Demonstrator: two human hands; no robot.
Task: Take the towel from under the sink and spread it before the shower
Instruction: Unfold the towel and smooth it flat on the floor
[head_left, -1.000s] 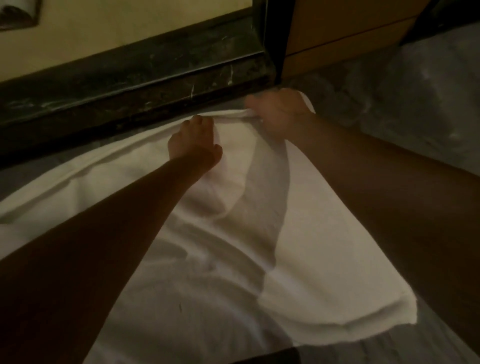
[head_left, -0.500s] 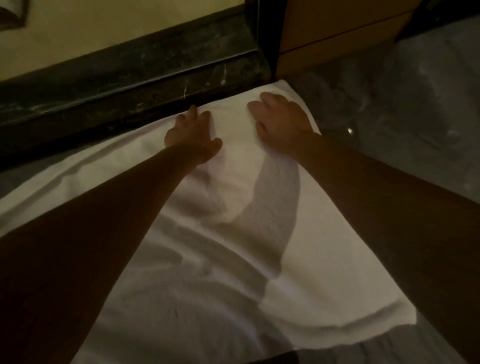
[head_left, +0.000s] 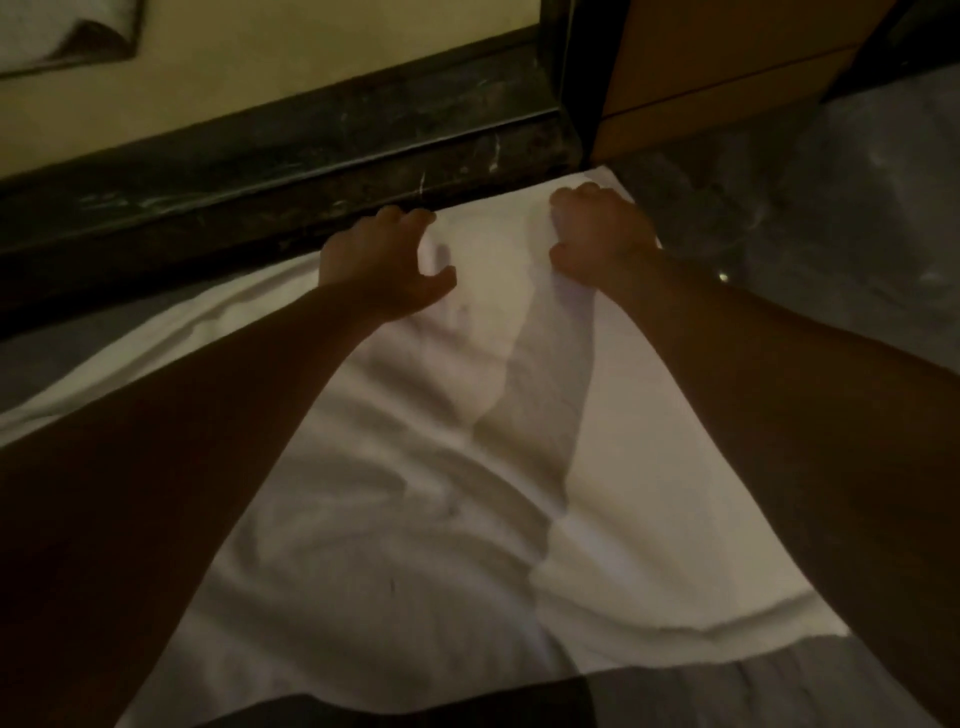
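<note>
Towel, white rumpled cloth (head_left: 441, 519), spread on grey floor (head_left: 857, 208), far edge against dark marble shower curb (head_left: 260, 171). Left hand (head_left: 382, 260) on far edge, fingers curled, thumb apart, grip unclear. Right hand (head_left: 597, 234) near corner, fingers bunching cloth. Tan wooden cabinet (head_left: 727, 57) beyond.

Both hands, flat a moment earlier, curled: the left hand (head_left: 382, 260) and right hand (head_left: 597, 236) bunched the towel (head_left: 649, 493) edge.

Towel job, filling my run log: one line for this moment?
towel: flat on floor | left hand, right hand: on far edge | edge: beside shower sill
</note>
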